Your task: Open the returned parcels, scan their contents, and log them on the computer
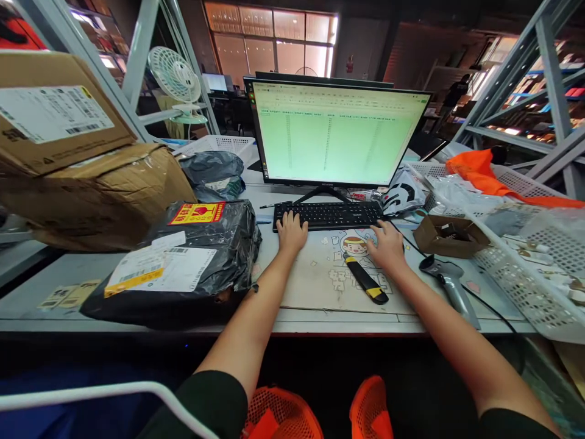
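Note:
My left hand (291, 232) rests with fingers spread on the left end of a black keyboard (328, 214). My right hand (387, 244) lies open at the keyboard's right end, fingers on the keys. Neither hand holds anything. Behind the keyboard stands a monitor (336, 131) showing a pale green spreadsheet. A black and yellow utility knife (366, 280) lies on the printed desk mat (315, 274) just left of my right wrist.
A black plastic parcel with labels (183, 262) lies left of my left arm, with cardboard boxes (86, 183) behind it. A grey barcode scanner (450, 286), a small open carton (450, 235) and white mesh baskets (525, 274) sit to the right. Orange baskets (283, 414) stand below the desk.

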Motion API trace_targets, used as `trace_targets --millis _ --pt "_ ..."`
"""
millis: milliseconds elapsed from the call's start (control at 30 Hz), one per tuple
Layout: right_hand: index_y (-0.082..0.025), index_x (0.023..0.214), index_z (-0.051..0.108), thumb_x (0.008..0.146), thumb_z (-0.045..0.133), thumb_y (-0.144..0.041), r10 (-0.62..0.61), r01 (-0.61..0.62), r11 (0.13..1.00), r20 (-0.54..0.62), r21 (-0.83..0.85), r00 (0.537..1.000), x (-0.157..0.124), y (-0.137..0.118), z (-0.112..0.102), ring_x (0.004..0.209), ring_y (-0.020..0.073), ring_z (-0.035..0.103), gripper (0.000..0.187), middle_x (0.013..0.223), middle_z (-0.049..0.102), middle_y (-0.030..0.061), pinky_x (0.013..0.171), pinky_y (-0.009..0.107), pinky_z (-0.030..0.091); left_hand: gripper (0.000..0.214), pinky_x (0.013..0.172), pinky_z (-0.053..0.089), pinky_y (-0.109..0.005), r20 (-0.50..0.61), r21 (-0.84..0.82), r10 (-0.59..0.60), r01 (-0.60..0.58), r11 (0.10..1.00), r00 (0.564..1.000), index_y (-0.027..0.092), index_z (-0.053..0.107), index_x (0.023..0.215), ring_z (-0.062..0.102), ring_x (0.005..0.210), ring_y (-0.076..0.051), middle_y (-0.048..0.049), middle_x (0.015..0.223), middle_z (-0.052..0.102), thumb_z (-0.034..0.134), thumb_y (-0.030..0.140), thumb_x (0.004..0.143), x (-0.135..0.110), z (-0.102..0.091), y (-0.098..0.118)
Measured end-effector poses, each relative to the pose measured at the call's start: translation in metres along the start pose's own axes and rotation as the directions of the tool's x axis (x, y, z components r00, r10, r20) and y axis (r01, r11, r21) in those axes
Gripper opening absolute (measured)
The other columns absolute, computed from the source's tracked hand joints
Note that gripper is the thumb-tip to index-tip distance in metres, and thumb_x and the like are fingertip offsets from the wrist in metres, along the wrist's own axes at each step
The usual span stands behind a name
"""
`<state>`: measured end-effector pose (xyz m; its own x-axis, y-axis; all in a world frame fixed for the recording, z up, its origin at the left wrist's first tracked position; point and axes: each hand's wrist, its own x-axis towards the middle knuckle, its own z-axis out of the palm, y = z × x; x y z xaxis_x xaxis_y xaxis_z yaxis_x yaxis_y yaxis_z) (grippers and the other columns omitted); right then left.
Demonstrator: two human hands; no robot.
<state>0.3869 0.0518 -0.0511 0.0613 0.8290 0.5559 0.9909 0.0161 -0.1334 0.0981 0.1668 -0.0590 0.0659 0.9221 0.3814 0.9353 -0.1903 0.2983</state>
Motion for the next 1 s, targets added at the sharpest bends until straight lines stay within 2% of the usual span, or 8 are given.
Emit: trace_targets --millis 133,233,333,467,633,767,867,1000 --pt "-0.011 0.141 0.067 0.096 0.05 -0.028 -0.133 0.111 0.988 0.214 0.112 0.968 0.039 -0.06 0.011 0.144 0.031 0.051 0.052 0.153 0.059 0.0188 0.118 0.047 0.043 0.056 0.129 0.028 -0.058 -0.016 0.003 0.01 -0.01 1.0 1.0 0.009 0.057 0.15 0.033 0.157 -0.035 -0.0183 0.165 0.045 0.039 0.041 0.107 0.001 0.001 0.001" --pt "-0.011 0.145 0.064 0.097 0.051 -0.028 -0.175 0.141 0.981 0.3 0.131 0.938 0.068 -0.104 0.03 0.145 0.0315 0.05 0.053 0.158 0.055 0.0182 0.119 0.047 0.042 0.055 0.128 0.029 -0.058 -0.023 -0.005 0.009 -0.009 1.0 1.0 0.009 0.058 0.149 0.034 0.156 -0.036 -0.0184 0.164 0.046 0.041 0.04 0.106 0.001 0.002 0.001" --pt "-0.01 0.145 0.064 0.099 0.05 -0.028 -0.151 0.116 0.986 0.351 0.118 0.924 0.088 -0.13 0.048 0.145 0.0317 0.05 0.051 0.159 0.053 0.0204 0.118 0.048 0.042 0.053 0.128 0.03 -0.057 -0.036 -0.021 0.008 -0.009 1.0 0.999 0.009 0.058 0.148 0.035 0.155 -0.035 -0.0177 0.163 0.047 0.041 0.038 0.107 0.001 0.003 -0.001" --pt "-0.011 0.138 0.068 0.099 0.049 -0.031 -0.165 0.137 0.985 0.337 0.107 0.927 0.101 -0.137 0.062 0.147 0.0323 0.046 0.048 0.159 0.054 0.0194 0.119 0.05 0.038 0.05 0.127 0.031 -0.056 -0.069 -0.027 0.013 -0.015 1.0 0.998 0.01 0.061 0.144 0.038 0.154 -0.035 -0.0181 0.162 0.049 0.043 0.037 0.107 0.002 0.005 -0.002" --pt "-0.014 0.133 0.068 0.098 0.048 -0.033 -0.194 0.142 0.973 0.307 0.182 0.932 0.101 -0.134 0.065 0.145 0.0326 0.047 0.045 0.144 0.066 0.0172 0.12 0.056 0.032 0.045 0.123 0.034 -0.055 -0.102 -0.012 0.042 -0.043 0.999 0.994 0.01 0.064 0.138 0.048 0.143 -0.035 -0.0194 0.157 0.053 0.047 0.037 0.106 0.003 0.007 -0.003" --pt "-0.019 0.124 0.075 0.098 0.051 -0.035 -0.19 0.145 0.975 0.286 0.171 0.939 0.094 -0.134 0.067 0.156 0.0331 0.034 0.039 0.159 0.055 0.0134 0.123 0.056 0.026 0.044 0.122 0.034 -0.053 -0.105 -0.014 0.037 -0.039 0.999 0.994 0.011 0.064 0.139 0.047 0.144 -0.034 -0.0193 0.156 0.053 0.049 0.037 0.106 0.003 0.008 -0.004" --pt "-0.017 0.137 0.07 0.1 0.049 -0.039 -0.091 0.063 0.991 0.245 0.122 0.965 0.091 -0.135 0.071 0.157 0.0357 0.031 0.048 0.163 0.05 0.0163 0.123 0.056 0.026 0.042 0.123 0.033 -0.053 -0.107 -0.025 0.02 -0.023 0.999 0.994 0.012 0.065 0.136 0.043 0.147 -0.034 -0.0194 0.157 0.052 0.05 0.036 0.106 0.003 0.008 -0.004" --pt "-0.012 0.153 0.056 0.101 0.045 -0.041 -0.001 -0.026 0.994 0.24 0.11 0.971 0.094 -0.134 0.076 0.153 0.038 0.035 0.06 0.155 0.058 0.0192 0.119 0.056 0.03 0.041 0.123 0.033 -0.053 -0.107 -0.028 0.011 -0.014 1.0 0.994 0.011 0.066 0.134 0.044 0.145 -0.034 -0.0197 0.157 0.052 0.052 0.036 0.105 0.002 0.006 -0.003"
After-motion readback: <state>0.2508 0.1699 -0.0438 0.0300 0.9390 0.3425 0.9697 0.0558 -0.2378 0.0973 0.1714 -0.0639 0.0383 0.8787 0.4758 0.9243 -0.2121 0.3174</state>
